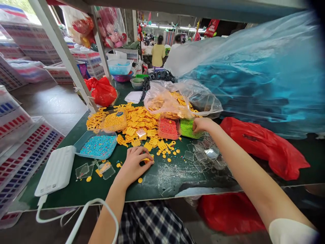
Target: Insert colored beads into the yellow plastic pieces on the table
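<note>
On the dark green tabletop, my left hand [137,158] has its thumb and fingers closed around a small yellow plastic piece [147,159], partly covered by the fingers. My right hand [201,124] reaches into a tub of green beads [187,127], fingers curled down and pressed together; whatever is between the fingertips is hidden. Left of that stands a tub of red beads [168,128]. A heap of flat yellow plastic pieces [139,118] lies behind my left hand. Yellow beads [114,121] and blue beads [98,145] fill two more tubs at the left.
A white power bank [56,169] with a cable lies at the left edge. Clear plastic squares [200,156] are scattered near my right forearm. Behind are an open bag of yellow pieces [175,103], a red plastic bag [264,142] and a large blue-filled bag [266,78].
</note>
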`<state>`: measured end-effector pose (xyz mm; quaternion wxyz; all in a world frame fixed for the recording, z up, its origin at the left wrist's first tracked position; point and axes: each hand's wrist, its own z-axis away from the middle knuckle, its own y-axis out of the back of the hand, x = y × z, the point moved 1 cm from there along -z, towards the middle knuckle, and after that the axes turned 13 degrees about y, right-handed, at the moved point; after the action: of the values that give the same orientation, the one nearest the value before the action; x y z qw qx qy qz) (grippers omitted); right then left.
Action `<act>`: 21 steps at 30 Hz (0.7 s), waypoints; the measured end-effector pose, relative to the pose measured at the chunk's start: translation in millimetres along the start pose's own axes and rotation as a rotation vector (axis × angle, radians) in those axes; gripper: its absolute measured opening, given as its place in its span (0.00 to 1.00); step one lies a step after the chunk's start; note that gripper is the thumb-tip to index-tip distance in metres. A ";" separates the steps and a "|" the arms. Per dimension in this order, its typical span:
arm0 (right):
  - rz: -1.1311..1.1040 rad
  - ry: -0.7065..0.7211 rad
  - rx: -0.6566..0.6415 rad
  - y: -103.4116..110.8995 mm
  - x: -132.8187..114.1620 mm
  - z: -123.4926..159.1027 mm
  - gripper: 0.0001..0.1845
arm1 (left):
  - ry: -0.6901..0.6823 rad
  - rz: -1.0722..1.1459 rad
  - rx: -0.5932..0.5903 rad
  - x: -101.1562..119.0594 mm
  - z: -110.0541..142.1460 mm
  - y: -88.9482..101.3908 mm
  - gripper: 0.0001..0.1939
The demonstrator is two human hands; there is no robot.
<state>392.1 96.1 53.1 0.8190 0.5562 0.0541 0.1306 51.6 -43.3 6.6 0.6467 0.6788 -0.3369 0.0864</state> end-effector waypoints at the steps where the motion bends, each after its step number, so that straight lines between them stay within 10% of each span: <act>1: 0.019 -0.007 -0.011 1.3 -1.7 -2.3 0.09 | -0.003 0.003 -0.001 -0.2 0.5 -0.2 0.04; 21: 0.122 -0.008 0.029 -19.7 15.2 -2.4 0.07 | 0.007 0.080 -0.005 0.0 7.5 1.1 0.06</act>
<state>409.2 95.5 34.9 0.8014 0.5709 0.0187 0.1774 48.5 -50.3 6.4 0.6457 0.6627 -0.3619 0.1138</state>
